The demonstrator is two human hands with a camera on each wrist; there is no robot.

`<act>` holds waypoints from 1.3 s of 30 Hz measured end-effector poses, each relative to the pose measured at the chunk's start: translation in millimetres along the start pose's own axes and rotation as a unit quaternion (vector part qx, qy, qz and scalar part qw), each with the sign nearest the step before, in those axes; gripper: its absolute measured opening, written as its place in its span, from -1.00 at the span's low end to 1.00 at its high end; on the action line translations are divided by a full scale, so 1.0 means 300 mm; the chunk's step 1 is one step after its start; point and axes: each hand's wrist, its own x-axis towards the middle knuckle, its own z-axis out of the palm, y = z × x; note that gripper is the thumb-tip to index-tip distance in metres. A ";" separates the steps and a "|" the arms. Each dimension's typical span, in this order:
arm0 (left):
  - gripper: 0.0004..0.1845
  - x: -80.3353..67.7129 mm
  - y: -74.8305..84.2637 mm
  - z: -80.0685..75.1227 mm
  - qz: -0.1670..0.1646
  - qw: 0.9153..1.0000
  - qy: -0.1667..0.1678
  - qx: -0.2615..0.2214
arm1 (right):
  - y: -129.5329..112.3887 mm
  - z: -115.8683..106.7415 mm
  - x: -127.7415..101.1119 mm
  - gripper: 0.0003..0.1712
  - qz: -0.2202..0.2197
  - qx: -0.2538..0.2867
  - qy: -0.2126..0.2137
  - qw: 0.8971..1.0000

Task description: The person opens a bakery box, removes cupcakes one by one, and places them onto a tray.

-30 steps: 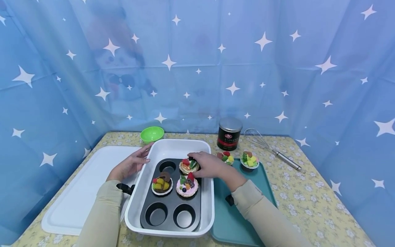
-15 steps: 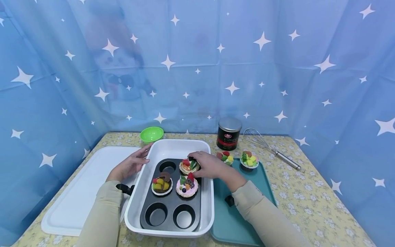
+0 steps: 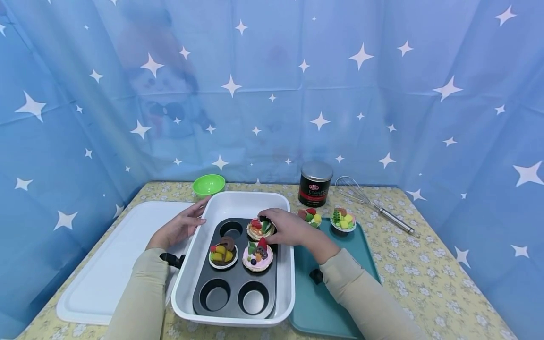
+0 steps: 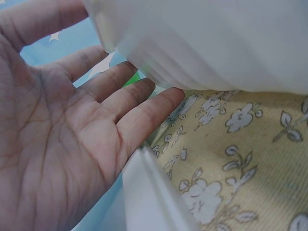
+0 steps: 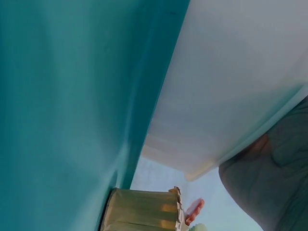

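Observation:
My right hand point(image 3: 289, 227) reaches into the white tub point(image 3: 293, 278) and pinches a fruit-topped cupcake point(image 3: 256, 229) seated in the back right well of the dark muffin pan point(image 3: 233, 278). Its fingers hide part of that cupcake's far side. A pink cupcake point(image 3: 257, 257) stands just in front, in the same column. In the left column sits a chocolate cupcake with yellow fruit point(image 3: 223, 254). Fingers extended, my left hand point(image 3: 182, 225) rests against the tub's left outer wall. The left wrist view shows these straight fingers point(image 4: 149, 113) touching the wall.
Two more cupcakes stand at the back of the teal tray point(image 3: 323, 311): one with berries point(image 3: 310, 217), one with yellow cubes point(image 3: 343, 219). Behind are an espresso tin point(image 3: 315, 186), a whisk point(image 3: 382, 212) and a green bowl point(image 3: 209, 184). A white board point(image 3: 106, 274) lies left.

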 end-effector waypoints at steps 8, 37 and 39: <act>-0.11 0.002 -0.002 -0.003 0.003 1.000 -0.004 0.002 | -0.007 -0.006 -0.004 -0.25 -0.008 0.002 0.001 1.000; -0.09 -0.003 0.004 0.001 0.004 1.000 -0.011 -0.010 | -0.003 -0.007 -0.005 -0.23 -0.031 0.010 0.017 0.999; -0.09 -0.003 0.004 0.003 0.003 1.000 -0.010 -0.012 | -0.004 -0.009 -0.008 -0.22 -0.032 0.012 0.019 0.999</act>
